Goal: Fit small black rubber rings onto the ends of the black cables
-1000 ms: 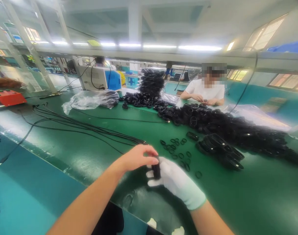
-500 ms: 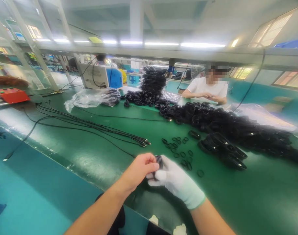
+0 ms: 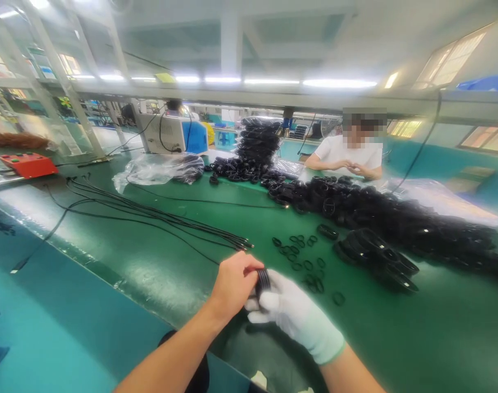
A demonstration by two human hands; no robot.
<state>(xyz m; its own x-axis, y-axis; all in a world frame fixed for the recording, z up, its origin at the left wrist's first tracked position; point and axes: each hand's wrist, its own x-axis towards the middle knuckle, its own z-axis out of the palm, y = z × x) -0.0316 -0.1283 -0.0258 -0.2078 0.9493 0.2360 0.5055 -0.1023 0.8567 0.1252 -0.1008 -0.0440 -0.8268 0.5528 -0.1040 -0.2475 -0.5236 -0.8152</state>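
Note:
Between my two hands is a small tight coil of black cable, its turns lying side by side. My bare left hand is closed, thumb and fingers pinching the coil's left side. My right hand, in a white glove, wraps round the coil from the right and below. One strand leads away from my left hand across the green table to the far left. Just beyond my hands ends a bundle of straight black cables with metal plugs. Small black rings lie scattered past my right hand.
A long heap of coiled black cables runs along the right and back. Bagged coils are stacked behind it, where a person in a white shirt sits. A red control box and a blue-white machine stand left.
The view has tilted slightly, so the scene sits a little lower and to the right. Both hands stay closed round the cable coil, the left turned slightly over it.

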